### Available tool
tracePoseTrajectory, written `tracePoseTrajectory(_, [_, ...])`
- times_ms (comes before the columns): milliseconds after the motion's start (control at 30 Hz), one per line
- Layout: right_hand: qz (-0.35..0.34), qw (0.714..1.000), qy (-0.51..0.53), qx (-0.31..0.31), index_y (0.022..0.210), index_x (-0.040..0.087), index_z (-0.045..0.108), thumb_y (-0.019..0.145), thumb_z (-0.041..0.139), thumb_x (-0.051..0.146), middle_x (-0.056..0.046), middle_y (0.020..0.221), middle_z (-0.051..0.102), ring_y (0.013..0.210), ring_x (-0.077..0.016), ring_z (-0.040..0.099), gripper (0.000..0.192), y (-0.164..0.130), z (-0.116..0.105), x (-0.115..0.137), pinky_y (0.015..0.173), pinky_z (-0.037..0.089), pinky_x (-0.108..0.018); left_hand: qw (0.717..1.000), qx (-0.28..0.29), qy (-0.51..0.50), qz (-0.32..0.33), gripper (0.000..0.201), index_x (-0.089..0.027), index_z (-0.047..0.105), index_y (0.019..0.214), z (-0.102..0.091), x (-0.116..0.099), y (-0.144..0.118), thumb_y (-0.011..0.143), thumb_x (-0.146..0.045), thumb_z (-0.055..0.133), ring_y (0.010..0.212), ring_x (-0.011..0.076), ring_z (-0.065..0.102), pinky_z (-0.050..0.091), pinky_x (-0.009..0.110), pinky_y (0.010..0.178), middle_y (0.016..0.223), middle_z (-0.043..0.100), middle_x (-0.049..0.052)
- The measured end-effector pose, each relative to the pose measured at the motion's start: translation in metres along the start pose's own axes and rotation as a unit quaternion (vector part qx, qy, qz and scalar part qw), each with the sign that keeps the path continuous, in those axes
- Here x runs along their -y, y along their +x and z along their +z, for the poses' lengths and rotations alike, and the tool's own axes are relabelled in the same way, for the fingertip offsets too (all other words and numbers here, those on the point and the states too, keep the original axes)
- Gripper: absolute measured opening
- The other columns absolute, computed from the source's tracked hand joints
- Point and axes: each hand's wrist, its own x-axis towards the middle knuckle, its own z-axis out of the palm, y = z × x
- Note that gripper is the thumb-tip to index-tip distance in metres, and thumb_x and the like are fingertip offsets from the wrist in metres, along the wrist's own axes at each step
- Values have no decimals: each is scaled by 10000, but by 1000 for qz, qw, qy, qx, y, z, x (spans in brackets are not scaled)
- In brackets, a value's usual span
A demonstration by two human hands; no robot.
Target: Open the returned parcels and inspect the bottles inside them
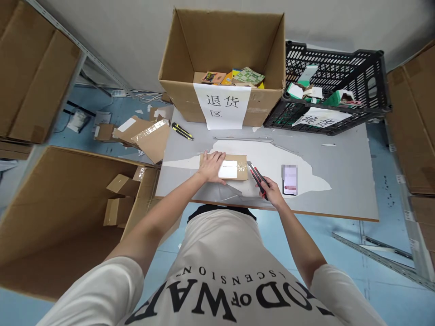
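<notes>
A small brown cardboard box [242, 174] with a white label lies flat on the table, its right end taped. My left hand [211, 166] rests on the left part of this box, fingers stretched across its top. In my right hand [271, 190] is a red and black box cutter [258, 180]. The cutter's tip points up and left, close to the right end of the box; I cannot tell whether it touches. A phone [290, 180] lies to the right of my right hand.
On the grey table [346, 181] a yellow-black cutter [182, 131] lies at the back left. Behind stand a big carton [268, 104] holding small packets and a black crate [370, 81] with torn packaging. At left, an open carton [68, 203] holds small boxes; cardboard scraps [151, 138] lie beyond it.
</notes>
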Motion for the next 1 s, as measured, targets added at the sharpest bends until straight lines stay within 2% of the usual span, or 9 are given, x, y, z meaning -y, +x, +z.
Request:
tracePoseTrajectory(200, [-2,1000,5,-27,1218,211,500,747,590,596,-32,861,648,438,-86,515,615,0,2,1,343,370,-216,1000,-5,-2,1,1278,-121,165,1474,2,1,-1,474,-665,746,1339,384,258,-83,548,1111,1443,338,209])
tracePoseTrajectory(600, [-4,1000,-6,-12,1195,212,517,754,582,598,-28,837,641,432,-88,506,589,-6,9,2,351,375,-224,1000,-11,-5,-4,1253,-131,176,1478,2,0,-1,490,-657,739,1337,394,260,-66,534,1118,1440,342,202])
tracePoseTrajectory(867, [1,995,-101,8,1270,194,518,777,572,566,37,620,564,364,-80,456,620,0,-14,7,328,363,-211,1000,-16,-3,5,1221,-148,204,1472,3,1,-3,491,-640,739,1306,393,293,-24,523,1115,1413,377,191])
tracePoseTrajectory(1000, [3,990,-139,20,1272,190,529,791,559,552,46,585,534,338,-77,435,602,1,-22,12,308,339,-208,1000,-29,-8,8,1209,-141,213,1472,4,0,-4,493,-606,748,1283,402,307,29,526,1107,1397,392,193])
